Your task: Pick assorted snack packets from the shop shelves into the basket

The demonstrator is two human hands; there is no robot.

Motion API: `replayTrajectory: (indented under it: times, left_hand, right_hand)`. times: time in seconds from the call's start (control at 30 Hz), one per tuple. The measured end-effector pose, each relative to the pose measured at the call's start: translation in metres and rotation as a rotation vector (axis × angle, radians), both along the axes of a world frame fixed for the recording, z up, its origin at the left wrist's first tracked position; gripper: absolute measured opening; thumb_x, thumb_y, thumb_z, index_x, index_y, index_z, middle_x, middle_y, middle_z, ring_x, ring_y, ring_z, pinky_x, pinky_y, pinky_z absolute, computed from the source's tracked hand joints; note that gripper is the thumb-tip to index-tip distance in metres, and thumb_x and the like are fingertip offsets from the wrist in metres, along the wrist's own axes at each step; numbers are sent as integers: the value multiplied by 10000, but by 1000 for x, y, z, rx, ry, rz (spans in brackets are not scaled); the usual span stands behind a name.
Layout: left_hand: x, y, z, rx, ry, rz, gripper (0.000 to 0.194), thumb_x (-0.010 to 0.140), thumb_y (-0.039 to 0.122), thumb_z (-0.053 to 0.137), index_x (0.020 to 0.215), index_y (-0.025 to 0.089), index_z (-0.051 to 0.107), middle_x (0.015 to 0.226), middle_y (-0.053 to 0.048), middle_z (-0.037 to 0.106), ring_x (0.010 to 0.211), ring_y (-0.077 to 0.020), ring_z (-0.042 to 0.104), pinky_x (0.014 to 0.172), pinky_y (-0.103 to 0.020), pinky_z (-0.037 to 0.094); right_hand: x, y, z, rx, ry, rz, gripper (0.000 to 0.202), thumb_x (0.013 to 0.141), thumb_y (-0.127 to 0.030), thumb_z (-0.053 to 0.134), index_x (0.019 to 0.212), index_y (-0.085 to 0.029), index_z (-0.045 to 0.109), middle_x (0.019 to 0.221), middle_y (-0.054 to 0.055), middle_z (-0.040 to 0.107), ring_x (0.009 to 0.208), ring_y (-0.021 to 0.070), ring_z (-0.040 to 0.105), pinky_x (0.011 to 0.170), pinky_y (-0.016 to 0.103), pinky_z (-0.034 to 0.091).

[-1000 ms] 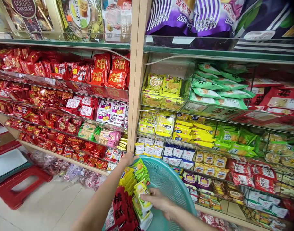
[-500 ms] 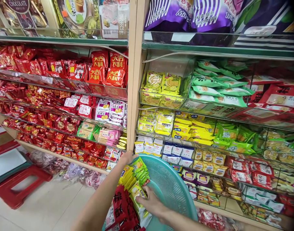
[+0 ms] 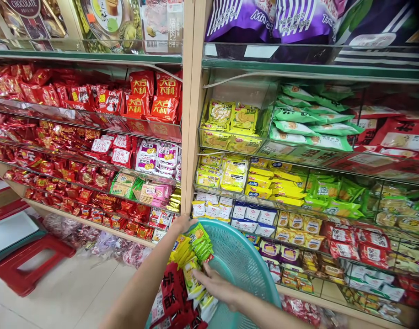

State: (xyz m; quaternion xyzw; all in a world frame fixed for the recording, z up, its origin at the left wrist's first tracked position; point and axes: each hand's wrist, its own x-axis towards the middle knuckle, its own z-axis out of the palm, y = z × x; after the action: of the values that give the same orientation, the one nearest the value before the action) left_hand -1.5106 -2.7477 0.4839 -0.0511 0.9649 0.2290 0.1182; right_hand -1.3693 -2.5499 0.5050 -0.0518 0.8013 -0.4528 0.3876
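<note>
My left hand (image 3: 182,224) is closed on the far rim of a teal plastic basket (image 3: 254,260). Inside the basket, my right hand (image 3: 214,284) lies with fingers stretched out against a yellow-and-white snack packet (image 3: 193,276). Its fingertips touch the packets, and no grip on one shows. Green packets (image 3: 200,242) and yellow packets (image 3: 182,250) are stacked beyond it. Large red snack packets (image 3: 170,292) fill the near left of the basket, partly behind my left forearm.
Shelves of packaged snacks stand in front, split by a wooden post (image 3: 191,114). White packets (image 3: 212,208) sit in a clear bin just beyond the rim. A red plastic stool (image 3: 55,256) stands on the tiled floor at left. Bagged goods (image 3: 116,246) lie under the left shelf.
My right hand has loosened from the yellow packet and its fingers have straightened. The yellow packets have settled a little beside it. My left hand stays on the rim.
</note>
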Motion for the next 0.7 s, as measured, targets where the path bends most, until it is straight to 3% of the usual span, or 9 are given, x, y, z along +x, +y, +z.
replayTrajectory:
  times: [0.03, 0.1, 0.2, 0.27, 0.33, 0.47, 0.57, 0.7]
  left_hand:
    - [0, 0, 0, 0, -1, 2, 716, 716, 698, 315, 1135, 158, 529, 1218, -137, 541, 1085, -297, 513, 854, -326, 390]
    - [0, 0, 0, 2, -5, 8, 726, 710, 706, 315, 1139, 159, 525, 1225, -137, 535, 1095, -302, 506, 849, -326, 391]
    - [0, 0, 0, 11, -11, 12, 743, 707, 713, 309, 1162, 161, 506, 1230, -130, 533, 1103, -299, 501, 845, -321, 393]
    - [0, 0, -1, 18, -12, 10, 753, 703, 717, 310, 1173, 159, 497, 1234, -127, 531, 1104, -295, 501, 847, -317, 392]
    - [-1, -1, -2, 20, -14, 9, 766, 701, 721, 308, 1179, 152, 493, 1246, -134, 518, 1104, -300, 499, 845, -321, 392]
    - [-2, -1, -3, 14, -17, 11, 778, 697, 729, 301, 1177, 147, 492, 1263, -144, 498, 1106, -311, 494, 836, -326, 396]
    - [-1, 0, -2, 15, -19, 11, 773, 698, 728, 303, 1181, 154, 490, 1265, -132, 500, 1116, -301, 488, 841, -316, 395]
    - [0, 0, -1, 12, -15, 10, 772, 704, 723, 303, 1192, 153, 482, 1259, -129, 507, 1115, -293, 492, 840, -311, 397]
  right_hand:
    - [-3, 6, 3, 22, 47, 15, 856, 699, -694, 394, 1373, -198, 214, 1442, 76, 194, 1318, 214, 168, 1064, 366, 158]
    - [-10, 21, 6, 53, 259, 77, 693, 752, -636, 372, 1289, -198, 385, 1341, 90, 392, 1225, 223, 356, 1004, 362, 267]
    - [-14, 47, 8, 222, 581, 263, 379, 779, -466, 433, 913, -177, 638, 938, 90, 634, 867, 224, 570, 763, 336, 412]
    - [-10, 62, 6, 338, 623, 438, 241, 728, -366, 508, 703, -185, 664, 691, 55, 638, 669, 199, 570, 616, 294, 403]
    - [-1, 70, 2, 352, 566, 611, 155, 678, -302, 558, 627, -210, 671, 555, 10, 603, 548, 164, 537, 518, 253, 358]
    - [16, 61, -4, 292, 575, 773, 109, 665, -258, 584, 686, -275, 689, 555, -34, 615, 521, 143, 534, 490, 227, 340]
    - [19, 49, -6, 284, 655, 767, 121, 679, -275, 585, 746, -288, 685, 630, -28, 647, 588, 163, 573, 580, 249, 399]
    - [17, 40, -5, 166, 607, 697, 100, 652, -250, 601, 720, -264, 673, 660, -17, 650, 659, 186, 598, 670, 283, 432]
